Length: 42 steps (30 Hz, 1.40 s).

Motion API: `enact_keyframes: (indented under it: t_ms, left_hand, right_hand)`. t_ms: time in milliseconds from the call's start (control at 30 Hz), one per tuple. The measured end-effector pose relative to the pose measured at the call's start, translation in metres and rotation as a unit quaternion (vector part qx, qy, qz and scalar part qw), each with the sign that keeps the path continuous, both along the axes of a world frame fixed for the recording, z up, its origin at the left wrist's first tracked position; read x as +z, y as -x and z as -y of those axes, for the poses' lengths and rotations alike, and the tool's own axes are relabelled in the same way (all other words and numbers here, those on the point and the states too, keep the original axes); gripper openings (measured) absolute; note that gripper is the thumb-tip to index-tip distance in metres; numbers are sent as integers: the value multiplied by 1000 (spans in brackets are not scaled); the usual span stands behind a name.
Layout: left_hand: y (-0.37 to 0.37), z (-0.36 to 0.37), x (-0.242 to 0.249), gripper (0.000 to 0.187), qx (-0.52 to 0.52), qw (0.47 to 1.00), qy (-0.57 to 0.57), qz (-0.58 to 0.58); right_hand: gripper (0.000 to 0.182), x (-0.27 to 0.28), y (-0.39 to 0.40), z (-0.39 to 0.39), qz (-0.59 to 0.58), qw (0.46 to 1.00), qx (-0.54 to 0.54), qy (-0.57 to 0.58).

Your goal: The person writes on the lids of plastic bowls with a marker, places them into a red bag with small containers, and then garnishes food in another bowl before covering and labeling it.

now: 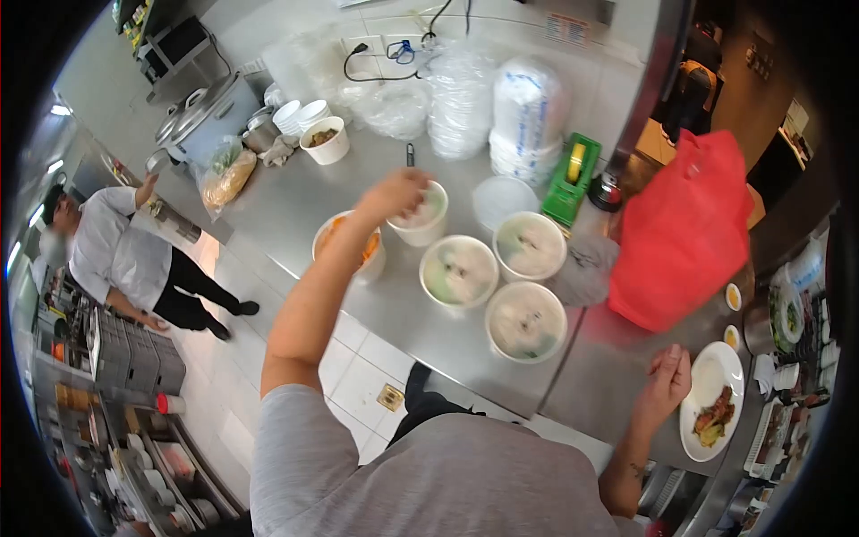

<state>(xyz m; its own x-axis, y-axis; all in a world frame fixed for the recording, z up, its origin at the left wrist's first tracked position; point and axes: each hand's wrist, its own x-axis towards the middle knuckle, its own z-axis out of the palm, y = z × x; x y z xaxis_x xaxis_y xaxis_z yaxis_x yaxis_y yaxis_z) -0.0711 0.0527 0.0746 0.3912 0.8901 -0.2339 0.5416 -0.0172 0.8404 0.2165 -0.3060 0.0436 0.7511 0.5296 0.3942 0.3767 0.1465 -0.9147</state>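
My left hand (401, 194), its fingers curled and slightly blurred, is over a white round tub (422, 233) on the steel counter. What it grips, if anything, I cannot make out. Under my left forearm stands another tub (369, 268) with orange food. Three tubs with translucent lids, one in front (458, 271), one behind (530, 246) and one nearest me (526, 322), sit to the right. Beside them lies a loose clear lid (505, 202). My right hand (667, 376) is closed in a loose fist, left of a white oval plate (727, 376) of food.
A red bag (684, 237) stands at the right, beside a green tape dispenser (573, 179). Wrapped stacks of lids (458, 103) and tubs (528, 116) line the wall. At the back left are an open tub (324, 143) and a large pot (210, 116). A person (125, 233) stands at the left.
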Motion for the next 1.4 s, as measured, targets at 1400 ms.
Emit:
enact_keyframes:
  t_ms: [1400]
  left_hand:
    - [-216,133,18,38,-505,863,-6,-4]
  right_hand:
    - [26,-30,26,102,-202,868,-257,-375]
